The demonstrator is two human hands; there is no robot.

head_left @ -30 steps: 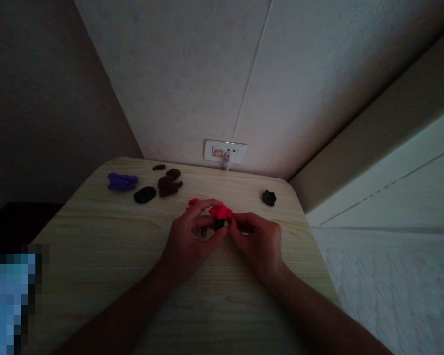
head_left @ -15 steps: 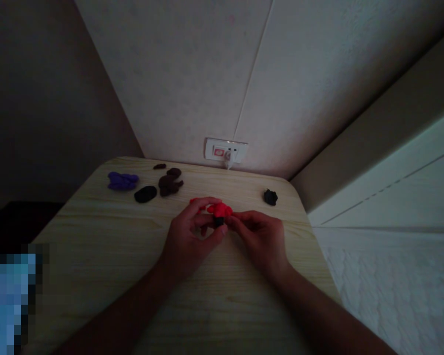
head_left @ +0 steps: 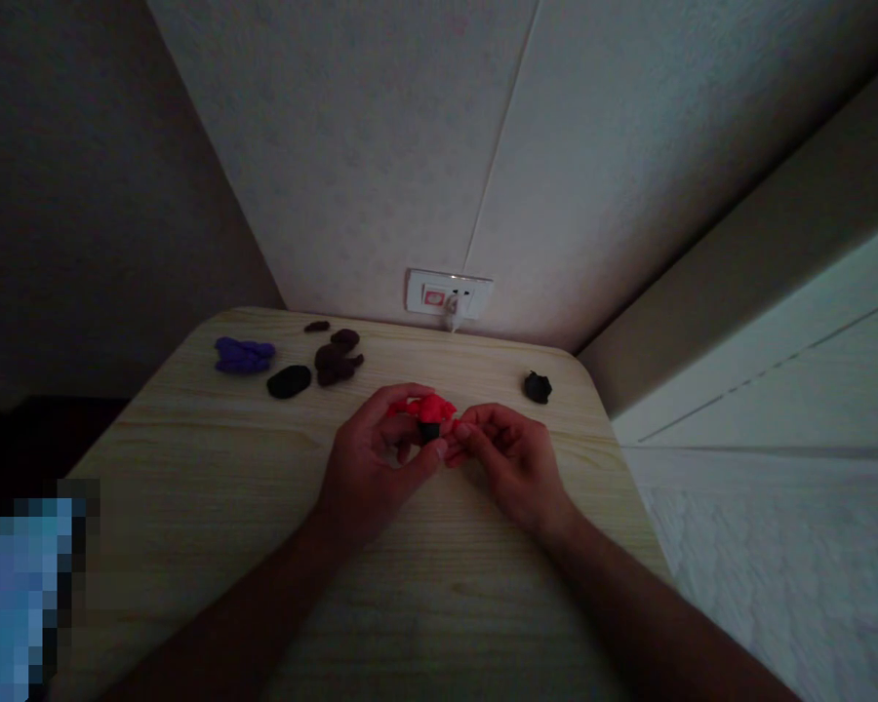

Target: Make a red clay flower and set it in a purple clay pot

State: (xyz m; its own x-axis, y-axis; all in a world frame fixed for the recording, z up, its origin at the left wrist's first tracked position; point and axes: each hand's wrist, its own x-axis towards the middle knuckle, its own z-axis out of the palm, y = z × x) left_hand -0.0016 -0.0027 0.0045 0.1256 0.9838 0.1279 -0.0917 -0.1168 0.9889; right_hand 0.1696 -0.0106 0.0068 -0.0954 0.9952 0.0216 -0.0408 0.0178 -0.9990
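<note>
My left hand (head_left: 377,458) is closed around a red and black modelling clay figure (head_left: 431,408), thumb below and index finger behind it. The figure has a red lumpy top and a black band at its lower part. Beside it, my right hand (head_left: 516,458) pinches a small red piece of clay (head_left: 458,429) between thumb and fingertips. Whether that piece is joined to the figure I cannot tell. Both hands are over the middle of a light wooden table (head_left: 410,604).
At the back left lie a purple clay lump (head_left: 244,356), a flat black clay piece (head_left: 290,381) and brown clay lumps (head_left: 337,363). A crumpled black lump (head_left: 537,387) sits at the back right. Behind the table, a wall socket (head_left: 450,295) holds a plug.
My right fingers have shifted slightly and a red piece now shows between them. The figure has turned a little in my left hand, showing more of its black band.
</note>
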